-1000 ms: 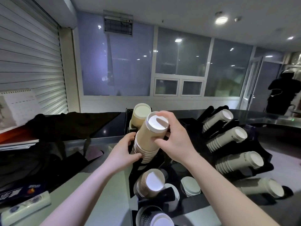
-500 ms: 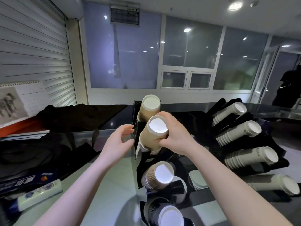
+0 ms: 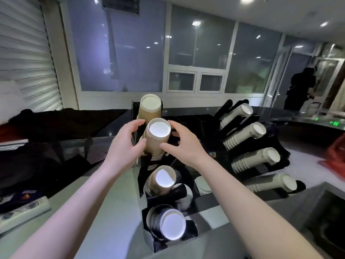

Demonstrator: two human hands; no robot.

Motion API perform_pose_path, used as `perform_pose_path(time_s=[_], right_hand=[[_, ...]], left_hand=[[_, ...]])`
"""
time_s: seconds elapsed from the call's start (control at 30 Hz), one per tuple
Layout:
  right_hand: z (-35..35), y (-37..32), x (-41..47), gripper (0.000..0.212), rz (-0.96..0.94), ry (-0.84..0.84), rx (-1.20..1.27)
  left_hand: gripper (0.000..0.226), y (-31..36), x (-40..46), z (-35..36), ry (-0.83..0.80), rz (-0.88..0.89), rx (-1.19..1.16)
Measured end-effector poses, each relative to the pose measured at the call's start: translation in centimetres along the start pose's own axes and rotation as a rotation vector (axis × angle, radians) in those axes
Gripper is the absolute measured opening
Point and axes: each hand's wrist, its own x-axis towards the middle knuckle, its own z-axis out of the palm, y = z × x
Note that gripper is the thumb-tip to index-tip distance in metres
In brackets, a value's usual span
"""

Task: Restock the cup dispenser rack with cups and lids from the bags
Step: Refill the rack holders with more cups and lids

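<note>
A black dispenser rack [image 3: 141,177] stands on the counter with slanted slots. A stack of brown paper cups [image 3: 157,136] sits in its second slot from the top. My left hand [image 3: 124,146] and my right hand [image 3: 183,145] flank this stack with loosely curved fingers. Both thumbs touch its side; neither hand closes round it. More brown cups [image 3: 150,109] fill the top slot, another stack [image 3: 164,179] the third, and dark patterned cups [image 3: 168,225] the bottom one. White lids [image 3: 202,186] lie in a side compartment.
A second black rack at the right holds several stacks of white cups [image 3: 244,134]. A power strip [image 3: 24,212] and black cloth [image 3: 65,122] lie on the left. A sink [image 3: 326,221] and something red [image 3: 337,157] are at the right. A person [image 3: 298,90] stands by the far door.
The brown stack has slid deeper into the second slot. My right hand has loosened its grip on it, and my left hand has come back beside it.
</note>
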Motion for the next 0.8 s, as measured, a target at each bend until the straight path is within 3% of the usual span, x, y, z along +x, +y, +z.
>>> perform_pose_path(time_s=[0.3, 0.47, 0.63, 0.8], right_hand=[[-2.3, 0.4, -6.2, 0.053, 0.097, 0.062, 0.000], [-1.4, 2.0, -10.5, 0.043, 0.137, -0.030, -0.066], [-3.6, 3.7, -10.7, 0.036, 0.110, -0.056, -0.080], [-8.4, 5.8, -10.9, 0.034, 0.071, -0.009, -0.027]], left_hand=[[0.050, 3.2, -2.8, 0.8, 0.055, 0.105, -0.025], [0.054, 3.9, -5.7, 3.0, 0.031, 0.117, 0.026], [0.058, 4.0, -6.9, 4.0, -0.033, 0.044, 0.181], [0.057, 6.1, -7.7, 5.6, 0.013, 0.028, 0.239]])
